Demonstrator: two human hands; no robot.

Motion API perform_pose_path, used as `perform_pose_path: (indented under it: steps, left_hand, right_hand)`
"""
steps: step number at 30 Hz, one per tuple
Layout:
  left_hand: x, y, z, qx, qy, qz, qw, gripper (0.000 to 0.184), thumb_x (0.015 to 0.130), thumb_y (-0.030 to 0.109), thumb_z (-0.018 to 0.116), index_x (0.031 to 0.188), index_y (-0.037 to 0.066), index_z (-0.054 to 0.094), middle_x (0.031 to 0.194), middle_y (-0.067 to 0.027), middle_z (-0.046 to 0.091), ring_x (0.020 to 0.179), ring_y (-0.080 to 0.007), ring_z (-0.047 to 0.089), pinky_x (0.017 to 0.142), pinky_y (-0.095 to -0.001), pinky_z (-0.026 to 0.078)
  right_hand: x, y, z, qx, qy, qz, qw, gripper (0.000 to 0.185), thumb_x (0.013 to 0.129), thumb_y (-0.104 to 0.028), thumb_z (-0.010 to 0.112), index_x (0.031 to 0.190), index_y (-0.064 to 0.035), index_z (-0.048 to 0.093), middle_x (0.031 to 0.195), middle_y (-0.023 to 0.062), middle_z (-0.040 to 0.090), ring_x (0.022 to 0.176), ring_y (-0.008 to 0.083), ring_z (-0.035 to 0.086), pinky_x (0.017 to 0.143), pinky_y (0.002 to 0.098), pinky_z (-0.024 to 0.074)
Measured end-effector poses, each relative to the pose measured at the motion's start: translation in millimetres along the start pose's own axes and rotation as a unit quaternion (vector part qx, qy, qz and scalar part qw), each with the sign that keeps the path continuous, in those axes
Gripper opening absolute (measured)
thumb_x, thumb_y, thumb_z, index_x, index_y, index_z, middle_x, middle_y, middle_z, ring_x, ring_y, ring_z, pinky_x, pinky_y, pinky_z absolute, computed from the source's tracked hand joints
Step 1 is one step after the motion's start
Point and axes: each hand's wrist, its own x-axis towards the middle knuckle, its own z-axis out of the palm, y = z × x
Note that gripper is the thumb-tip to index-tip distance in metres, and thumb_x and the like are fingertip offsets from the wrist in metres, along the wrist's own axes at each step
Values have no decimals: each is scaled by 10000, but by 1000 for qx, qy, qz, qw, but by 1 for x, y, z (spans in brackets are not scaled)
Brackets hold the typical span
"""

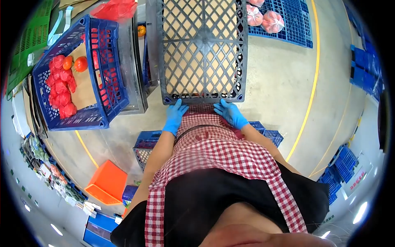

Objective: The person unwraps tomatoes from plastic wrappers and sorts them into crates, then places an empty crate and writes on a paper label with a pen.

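A black lattice plastic crate [204, 36] lies in front of me, with tan cardboard [185, 74] showing through its mesh. My left hand [175, 116], in a blue glove, is on the crate's near edge close to the left corner. On the same edge, toward the right corner, is my gloved right hand [231, 114]. Fingers of both hands rest against the rim, and some fingertips are hidden by it. What supports the crate is mostly out of sight beneath it.
To the left, a tilted blue crate [106, 74] holds red net bags [61, 88] and loose tomatoes [81, 64] beside a metal stand [138, 82]. Bagged produce [272, 22] sits on a blue pallet [294, 20] at the upper right. An orange bin [108, 181] stands lower left.
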Motion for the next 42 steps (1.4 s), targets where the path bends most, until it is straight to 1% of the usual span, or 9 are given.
perform_pose_path:
  steps: [10,13,16,18,20,23,28,33,42]
  left_hand:
    - [11,-25,34,-24,-106,-60,992,391,886,191,624,1194,-12,495,1204,-145,527,1082,-280,533,972,-410,453]
    - [-10,-3,52,28,-38,-104,993,348,918,225,574,1156,-22,517,1057,-146,606,989,-253,591,904,-385,501]
    - [-24,27,40,206,80,-169,961,335,939,275,533,1162,24,547,879,-143,641,795,-238,626,737,-350,524]
    - [-15,29,21,332,157,49,929,432,899,402,556,864,-19,643,653,-103,580,657,-231,598,668,-339,516]
    - [-36,59,39,481,238,274,798,407,895,382,566,928,-19,630,722,-102,569,683,-234,578,693,-349,498]
    - [18,95,65,411,272,472,731,335,899,267,570,1138,32,569,899,-93,617,778,-200,578,709,-330,450]
    - [83,130,71,191,178,407,875,295,932,280,511,1043,19,593,904,-116,604,791,-208,568,740,-345,457]
    - [78,126,81,452,292,291,791,468,959,361,317,921,13,628,902,-232,627,810,-405,595,679,-490,454]
    - [71,128,95,451,367,289,760,471,944,409,317,972,48,619,876,-228,636,768,-427,602,683,-518,473]
  right_hand:
    - [4,-1,6,-159,24,-24,987,332,882,-271,625,1007,36,612,900,123,651,806,222,639,758,331,522]
    - [-8,-10,18,-348,62,39,935,367,859,-361,639,807,2,655,692,84,640,568,155,594,521,276,485]
    - [-26,-29,39,-542,29,-81,836,308,845,-314,656,938,-21,676,694,81,643,592,134,592,577,283,477]
    - [-26,-39,66,-561,39,-390,729,340,840,-231,646,1108,-24,616,865,132,656,739,202,624,666,335,495]
    - [-20,-78,110,-653,4,-489,579,500,821,-114,597,1300,-51,466,1203,202,532,1058,383,523,886,415,439]
    - [20,-93,165,-712,-40,-535,453,531,842,-215,582,1340,-101,438,1360,169,433,1274,344,380,1044,455,297]
    - [107,-94,252,-736,-162,-599,271,418,880,-272,525,1253,-84,528,1328,122,470,1291,311,352,1100,468,222]
    - [145,-103,298,-814,-189,-518,185,376,897,-312,465,743,-59,696,918,72,637,968,250,517,1085,435,240]
    - [154,-107,330,-912,-205,-355,0,286,800,-324,525,821,-118,722,868,100,670,869,258,611,819,359,404]
